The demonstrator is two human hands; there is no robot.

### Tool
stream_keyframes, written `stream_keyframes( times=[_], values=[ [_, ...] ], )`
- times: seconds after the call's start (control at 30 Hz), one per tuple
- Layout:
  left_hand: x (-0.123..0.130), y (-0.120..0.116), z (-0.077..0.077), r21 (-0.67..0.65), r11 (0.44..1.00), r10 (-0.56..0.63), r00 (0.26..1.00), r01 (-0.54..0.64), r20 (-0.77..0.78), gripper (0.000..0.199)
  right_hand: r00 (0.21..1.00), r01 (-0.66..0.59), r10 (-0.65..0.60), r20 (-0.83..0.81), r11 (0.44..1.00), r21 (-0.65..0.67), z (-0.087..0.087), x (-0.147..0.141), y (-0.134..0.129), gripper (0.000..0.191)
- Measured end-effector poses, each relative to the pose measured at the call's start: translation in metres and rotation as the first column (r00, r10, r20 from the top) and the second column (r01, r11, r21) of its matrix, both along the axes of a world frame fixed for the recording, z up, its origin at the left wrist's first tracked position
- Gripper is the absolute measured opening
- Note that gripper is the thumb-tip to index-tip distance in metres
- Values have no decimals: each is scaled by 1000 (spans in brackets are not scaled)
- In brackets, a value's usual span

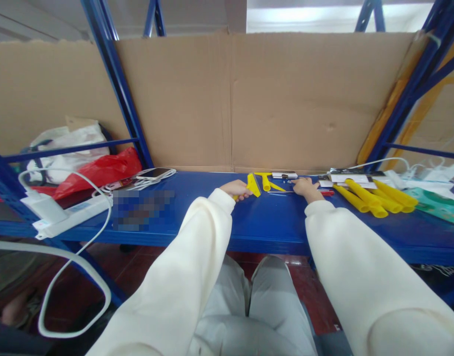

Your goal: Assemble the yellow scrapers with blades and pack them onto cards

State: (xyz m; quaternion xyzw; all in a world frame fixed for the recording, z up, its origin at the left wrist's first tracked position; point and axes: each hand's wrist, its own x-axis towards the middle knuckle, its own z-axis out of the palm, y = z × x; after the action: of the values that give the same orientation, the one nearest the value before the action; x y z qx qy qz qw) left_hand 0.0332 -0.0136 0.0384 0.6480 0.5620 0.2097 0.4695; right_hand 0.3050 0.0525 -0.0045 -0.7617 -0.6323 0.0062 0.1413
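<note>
My left hand (pixel 237 189) is closed around a yellow plastic scraper (pixel 254 185), its wide flat end upward and its handle mostly hidden in my fingers. Just right of it, a second yellow T-shaped scraper piece (pixel 265 181) and a thin yellow piece (pixel 277 187) lie on the blue tabletop (pixel 249 225). My right hand (pixel 307 188) is lowered to the table, fingertips pinched together beside several tiny parts (pixel 287 181); whatever is between them is too small to make out. A red-handled tool (pixel 326 193) lies partly behind that hand, next to a thin metal rod.
Several yellow tubular handles (pixel 375 198) lie at the right beside a green packet (pixel 439 202). A phone (pixel 155 173), red bag (pixel 101 170) and white power strip (pixel 73 215) are at the left, with a looping cable. Cardboard (pixel 286 104) and blue posts stand behind.
</note>
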Motion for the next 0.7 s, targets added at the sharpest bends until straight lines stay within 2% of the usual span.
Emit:
stream_keyframes(
  times=[0.37,0.5,0.7],
  values=[
    [-1,2,-1,-34,999,7,999,-6,34,16,995,10,-8,100,1000,-16,7,-7,3,37],
    [-1,2,-1,-37,999,1,999,1,40,15,995,50,-48,91,999,-12,8,-6,3,31],
    [-1,1,-1,-30,1000,5,1000,-4,28,16,999,23,-23,39,1000,12,3,-3,11,26]
  ],
)
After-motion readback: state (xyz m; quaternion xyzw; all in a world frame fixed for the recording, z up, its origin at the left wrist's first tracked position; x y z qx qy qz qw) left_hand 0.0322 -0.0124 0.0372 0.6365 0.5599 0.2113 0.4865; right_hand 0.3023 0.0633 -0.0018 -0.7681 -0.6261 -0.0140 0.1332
